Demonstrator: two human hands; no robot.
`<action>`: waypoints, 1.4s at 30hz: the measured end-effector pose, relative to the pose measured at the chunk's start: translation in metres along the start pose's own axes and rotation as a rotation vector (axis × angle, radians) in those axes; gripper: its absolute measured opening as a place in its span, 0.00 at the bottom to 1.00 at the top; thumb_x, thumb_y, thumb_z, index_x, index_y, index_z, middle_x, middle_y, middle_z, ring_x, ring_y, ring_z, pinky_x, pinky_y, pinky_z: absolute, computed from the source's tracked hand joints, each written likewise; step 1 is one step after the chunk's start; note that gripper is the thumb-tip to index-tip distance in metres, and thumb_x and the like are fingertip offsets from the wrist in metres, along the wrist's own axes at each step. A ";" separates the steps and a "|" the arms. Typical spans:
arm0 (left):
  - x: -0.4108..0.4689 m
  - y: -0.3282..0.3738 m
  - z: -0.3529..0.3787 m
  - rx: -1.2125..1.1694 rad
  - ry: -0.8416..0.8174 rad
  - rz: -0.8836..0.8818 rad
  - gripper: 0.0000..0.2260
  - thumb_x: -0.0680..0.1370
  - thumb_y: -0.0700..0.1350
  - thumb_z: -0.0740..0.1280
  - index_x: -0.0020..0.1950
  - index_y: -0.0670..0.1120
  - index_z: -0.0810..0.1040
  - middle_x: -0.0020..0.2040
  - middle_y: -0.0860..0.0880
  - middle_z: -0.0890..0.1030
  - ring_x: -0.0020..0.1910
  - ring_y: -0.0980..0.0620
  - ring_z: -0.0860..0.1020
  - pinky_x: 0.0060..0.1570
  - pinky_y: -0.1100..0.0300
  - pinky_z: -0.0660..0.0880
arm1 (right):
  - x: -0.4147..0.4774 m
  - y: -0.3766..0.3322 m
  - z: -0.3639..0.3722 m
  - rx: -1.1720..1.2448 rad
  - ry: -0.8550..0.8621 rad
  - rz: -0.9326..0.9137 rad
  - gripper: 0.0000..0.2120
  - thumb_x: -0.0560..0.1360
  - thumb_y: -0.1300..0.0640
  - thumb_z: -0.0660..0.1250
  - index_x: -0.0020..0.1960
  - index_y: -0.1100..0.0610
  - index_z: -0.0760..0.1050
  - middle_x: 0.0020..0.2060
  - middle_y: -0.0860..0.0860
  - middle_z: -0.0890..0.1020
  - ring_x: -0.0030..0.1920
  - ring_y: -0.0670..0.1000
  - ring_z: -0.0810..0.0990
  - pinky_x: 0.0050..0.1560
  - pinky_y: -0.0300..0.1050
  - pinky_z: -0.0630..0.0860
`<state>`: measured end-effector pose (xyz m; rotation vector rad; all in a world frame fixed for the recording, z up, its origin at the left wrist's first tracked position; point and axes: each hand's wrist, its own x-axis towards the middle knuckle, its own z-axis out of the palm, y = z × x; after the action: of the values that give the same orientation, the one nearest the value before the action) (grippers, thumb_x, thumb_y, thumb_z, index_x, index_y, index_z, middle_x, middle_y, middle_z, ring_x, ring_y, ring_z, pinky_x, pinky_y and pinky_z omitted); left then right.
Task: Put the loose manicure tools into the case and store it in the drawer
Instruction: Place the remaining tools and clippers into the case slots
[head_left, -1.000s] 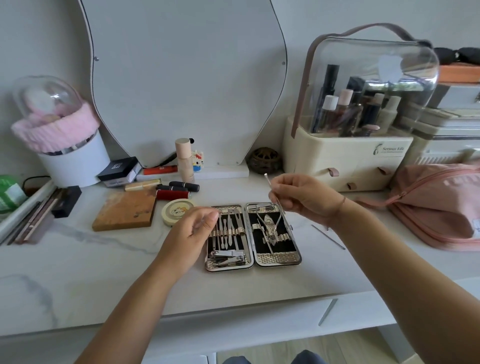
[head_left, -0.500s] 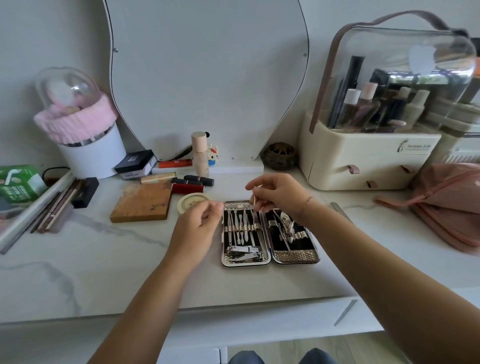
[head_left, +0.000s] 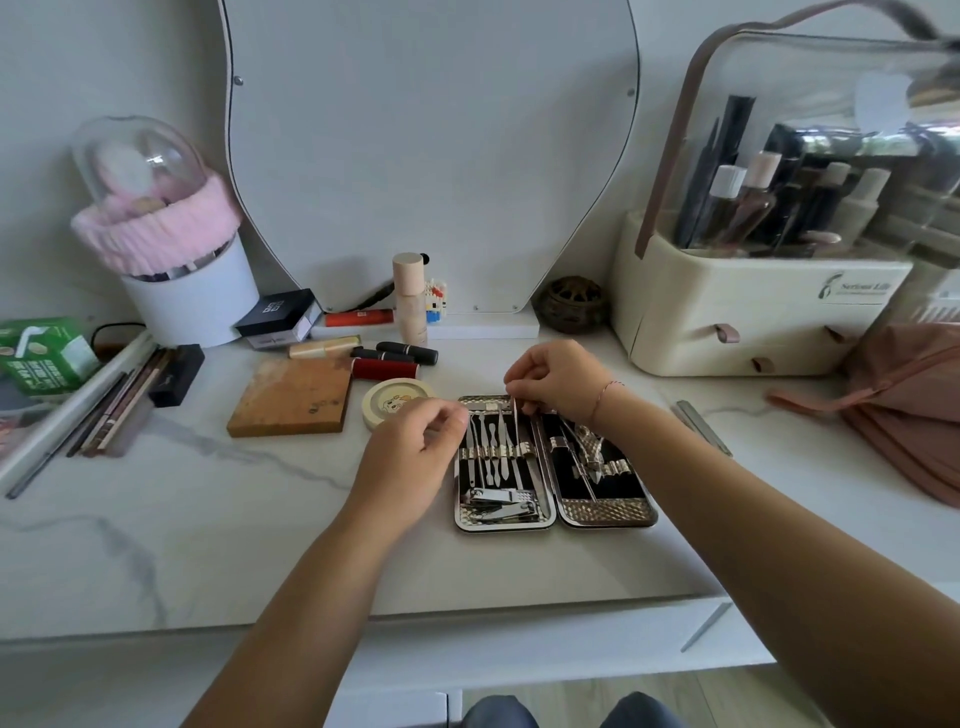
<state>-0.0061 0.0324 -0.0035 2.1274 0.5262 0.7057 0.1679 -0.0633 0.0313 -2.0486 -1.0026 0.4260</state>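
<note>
An open manicure case (head_left: 605, 512) with a silver textured rim lies flat on the white marble table, its two black halves holding several steel tools under straps. My right hand (head_left: 558, 379) hovers over the case's far edge, pinching a thin metal tool (head_left: 516, 422) that points down into the left half. My left hand (head_left: 415, 457) rests at the case's left edge with its fingers curled and touching the rim. A loose flat metal nail file (head_left: 702, 427) lies on the table to the right of the case.
A wooden block (head_left: 291, 397), a round cream tin (head_left: 395, 400) and lipsticks (head_left: 395, 358) sit left of the case. A cream cosmetics organiser (head_left: 753, 322) with small drawers and a pink bag (head_left: 904, 405) stand at the right. A drawer front (head_left: 571, 649) with a slim handle (head_left: 705, 627) runs below the table edge.
My right hand came down from above the table's middle to the case's left half, bringing the thin tool's tip in among the strapped tools. My left hand stayed at the case's left edge.
</note>
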 end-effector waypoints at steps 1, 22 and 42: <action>0.000 -0.001 0.000 0.007 -0.007 0.002 0.09 0.78 0.51 0.61 0.51 0.49 0.79 0.46 0.55 0.81 0.47 0.59 0.77 0.47 0.68 0.72 | 0.000 0.000 0.000 -0.023 -0.010 -0.004 0.02 0.72 0.64 0.70 0.42 0.59 0.78 0.30 0.51 0.80 0.28 0.45 0.77 0.34 0.34 0.76; 0.001 -0.002 0.000 0.029 -0.006 -0.007 0.12 0.78 0.53 0.59 0.53 0.51 0.79 0.47 0.58 0.80 0.48 0.64 0.76 0.45 0.69 0.70 | -0.041 0.004 -0.049 -0.167 0.129 -0.132 0.08 0.75 0.56 0.67 0.51 0.55 0.82 0.41 0.45 0.82 0.41 0.41 0.78 0.44 0.29 0.72; -0.001 -0.001 -0.001 0.017 -0.024 -0.042 0.18 0.76 0.58 0.58 0.54 0.49 0.80 0.49 0.56 0.81 0.52 0.59 0.77 0.45 0.69 0.67 | -0.115 0.064 -0.094 -0.564 0.128 0.309 0.07 0.70 0.54 0.71 0.38 0.57 0.82 0.31 0.47 0.78 0.39 0.52 0.79 0.44 0.47 0.78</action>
<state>-0.0081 0.0329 -0.0044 2.1320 0.5638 0.6535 0.1839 -0.2242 0.0350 -2.7175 -0.7849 0.1697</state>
